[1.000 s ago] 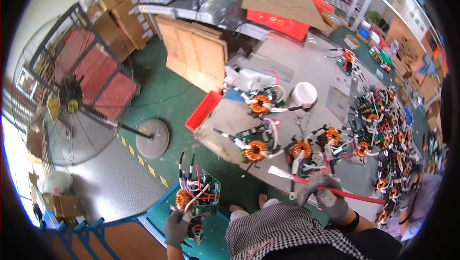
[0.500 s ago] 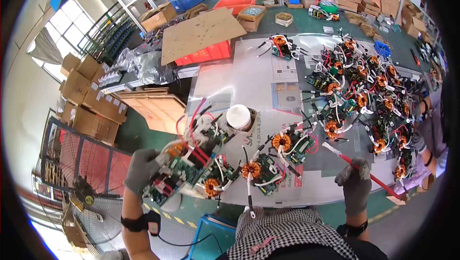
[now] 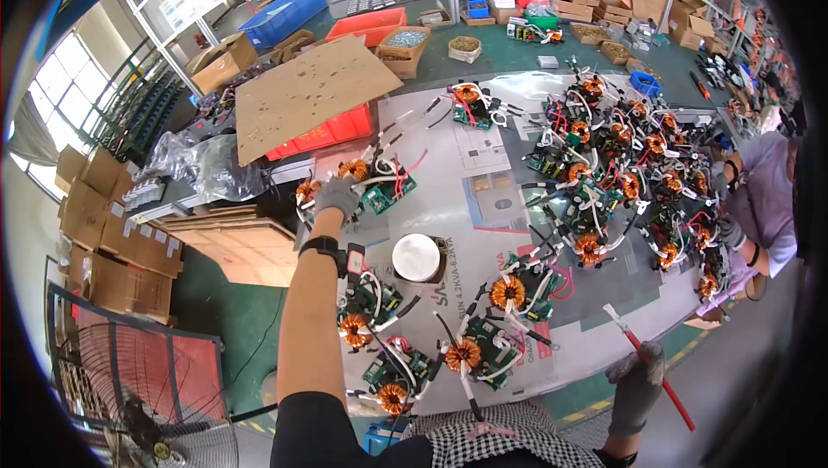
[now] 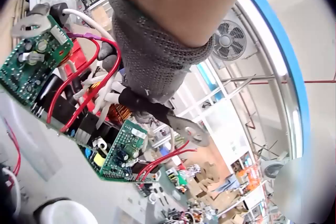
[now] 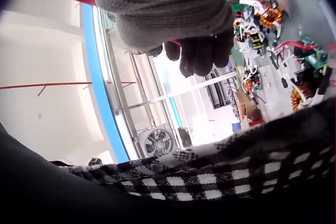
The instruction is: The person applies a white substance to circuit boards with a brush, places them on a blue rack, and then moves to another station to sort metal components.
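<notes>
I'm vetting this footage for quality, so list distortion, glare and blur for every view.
Head: fisheye curving, black corners, window glaring bright at left, pale blur at top left; left wrist: curved distortion, smeared pale patch lower right, circuit board fairly crisp; right wrist: white glare beyond the right hand, dark corners.

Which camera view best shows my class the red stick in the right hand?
The head view: it shows the red stick slanting through the right hand, pale tip included. The right wrist view shows only red parts near the hand; the left wrist view shows none.
</notes>
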### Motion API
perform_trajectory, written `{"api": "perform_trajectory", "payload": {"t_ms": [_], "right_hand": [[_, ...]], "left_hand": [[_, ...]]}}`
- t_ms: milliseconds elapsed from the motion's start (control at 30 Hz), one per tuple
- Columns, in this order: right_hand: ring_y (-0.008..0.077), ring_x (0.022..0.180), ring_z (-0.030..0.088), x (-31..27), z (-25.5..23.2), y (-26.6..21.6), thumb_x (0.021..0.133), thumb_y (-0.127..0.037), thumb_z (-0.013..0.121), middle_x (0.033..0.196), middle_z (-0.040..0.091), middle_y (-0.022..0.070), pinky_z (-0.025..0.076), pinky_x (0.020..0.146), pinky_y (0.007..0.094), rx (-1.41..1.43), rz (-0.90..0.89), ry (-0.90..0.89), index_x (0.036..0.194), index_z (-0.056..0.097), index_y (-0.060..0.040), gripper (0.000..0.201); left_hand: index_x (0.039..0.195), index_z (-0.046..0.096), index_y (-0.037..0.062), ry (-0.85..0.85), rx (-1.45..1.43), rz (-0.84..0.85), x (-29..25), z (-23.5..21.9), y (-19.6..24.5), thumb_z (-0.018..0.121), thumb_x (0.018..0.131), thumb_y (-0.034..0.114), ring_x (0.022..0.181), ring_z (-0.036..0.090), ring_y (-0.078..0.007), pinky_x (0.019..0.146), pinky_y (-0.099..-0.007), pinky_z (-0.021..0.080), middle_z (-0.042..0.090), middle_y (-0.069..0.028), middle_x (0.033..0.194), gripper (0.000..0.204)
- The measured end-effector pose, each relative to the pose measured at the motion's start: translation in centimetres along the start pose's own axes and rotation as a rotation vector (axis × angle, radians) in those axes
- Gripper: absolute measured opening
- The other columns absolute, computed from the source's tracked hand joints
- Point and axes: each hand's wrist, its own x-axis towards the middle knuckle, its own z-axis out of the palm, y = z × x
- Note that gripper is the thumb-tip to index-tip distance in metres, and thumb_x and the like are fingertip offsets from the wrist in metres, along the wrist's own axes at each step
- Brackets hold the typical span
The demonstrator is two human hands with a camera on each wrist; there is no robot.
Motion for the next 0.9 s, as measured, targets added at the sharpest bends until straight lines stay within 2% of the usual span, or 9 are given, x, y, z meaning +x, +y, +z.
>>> {"api": "perform_trajectory", "payload": {"t_ms": [67, 167, 367, 433, 500, 600, 700, 733, 900], "right_hand": [[0.0182, 0.052, 0.05, -0.7, 0.4, 0.1, 0.101, -0.037, 0.043, 0.06, 0.047, 0.004, 0.043, 0.053, 0.0332, -0.065, -0.025, 0.042, 0.099, 0.055, -0.0108, 0.029], [0.0189, 0.055, 0.05, -1.4, 1.8, 0.4, 0.102, -0.037, 0.04, 0.064, 0.048, 0.0048, 0.044, 0.058, 0.0335, -0.109, -0.055, 0.01, 0.101, 0.055, -0.0097, 0.031], [0.0168, 0.062, 0.053, 0.3, 3.7, 1.3, 0.099, -0.035, 0.047, 0.068, 0.056, 0.008, 0.045, 0.063, 0.0313, -0.252, -0.211, -0.143, 0.098, 0.062, 0.0001, 0.038], [0.0167, 0.061, 0.051, 1.3, 4.8, 1.3, 0.1, -0.032, 0.044, 0.068, 0.053, 0.0059, 0.044, 0.062, 0.0319, -0.309, -0.178, -0.191, 0.095, 0.06, -0.0029, 0.034], [0.0158, 0.059, 0.05, 2.7, 5.9, 1.4, 0.098, -0.031, 0.048, 0.067, 0.053, 0.0049, 0.044, 0.062, 0.031, -0.265, -0.126, -0.238, 0.097, 0.059, -0.002, 0.032], [0.0137, 0.059, 0.05, 5.0, 7.6, 1.2, 0.097, -0.023, 0.05, 0.068, 0.053, 0.0044, 0.043, 0.06, 0.0296, -0.182, -0.137, -0.29, 0.101, 0.057, -0.0017, 0.023], [0.0125, 0.061, 0.051, 7.5, 8.9, 0.8, 0.097, -0.015, 0.048, 0.072, 0.056, 0.005, 0.042, 0.059, 0.0267, -0.144, -0.113, -0.388, 0.108, 0.055, -0.0006, 0.019], [0.012, 0.061, 0.051, 8.2, 9.4, 0.7, 0.096, -0.013, 0.049, 0.073, 0.056, 0.0047, 0.042, 0.059, 0.0262, -0.13, -0.072, -0.422, 0.109, 0.055, -0.0009, 0.018], [0.0091, 0.066, 0.05, 10.8, 14.8, 1.6, 0.094, -0.007, 0.051, 0.078, 0.056, 0.0022, 0.042, 0.06, 0.0235, -0.16, 0.056, -0.785, 0.109, 0.059, 0.0002, 0.018]], "left_hand": [[0.12, 0.063, 0.0218, -0.132, -0.112, -0.09, -0.2, 2.0, 1.3, 0.06, 0.085, 0.042, 0.107, 0.063, -0.033, 0.095, -0.0437, 0.047, 0.066, -0.0129, 0.117, 0.04], [0.118, 0.064, 0.0183, -0.004, -0.208, 0.034, -0.9, 3.7, 2.5, 0.063, 0.084, 0.037, 0.105, 0.063, -0.0338, 0.093, -0.0427, 0.049, 0.065, -0.013, 0.117, 0.039], [0.118, 0.061, 0.0151, 0.082, -0.507, 0.402, -13.7, -2.5, 7.5, 0.072, 0.076, 0.017, 0.093, 0.063, -0.0352, 0.082, -0.0439, 0.051, 0.063, -0.0148, 0.105, 0.043], [0.117, 0.062, 0.0117, -0.073, -0.525, 0.557, -20.3, -3.9, 9.6, 0.071, 0.077, 0.021, 0.094, 0.065, -0.0348, 0.08, -0.0441, 0.052, 0.064, -0.0161, 0.105, 0.043], [0.124, 0.058, 0.0104, -0.346, -0.355, 0.52, -25.5, -4.3, 12.5, 0.071, 0.079, 0.035, 0.103, 0.062, -0.0342, 0.087, -0.0431, 0.049, 0.063, -0.0177, 0.108, 0.054], [0.132, 0.051, 0.0047, -0.386, -0.186, 0.634, -29.4, -1.7, 15.4, 0.068, 0.081, 0.048, 0.111, 0.056, -0.0326, 0.097, -0.0444, 0.042, 0.059, -0.0184, 0.122, 0.069], [0.133, 0.051, 0.0055, -0.176, -0.242, 0.697, -30.5, -0.1, 18.4, 0.068, 0.081, 0.048, 0.114, 0.054, -0.034, 0.1, -0.0461, 0.038, 0.059, -0.0183, 0.122, 0.069], [0.136, 0.049, 0.0083, -0.305, -0.252, 0.613, -29.9, -0.1, 19.6, 0.068, 0.081, 0.048, 0.126, 0.047, -0.035, 0.106, -0.0463, 0.033, 0.054, -0.0196, 0.13, 0.07], [0.138, 0.048, 0.0148, -0.198, -0.093, 0.595, -27.8, 3.1, 21.7, 0.065, 0.083, 0.049, 0.136, 0.035, -0.032, 0.108, -0.0501, 0.03, 0.044, -0.0158, 0.14, 0.067]]}}
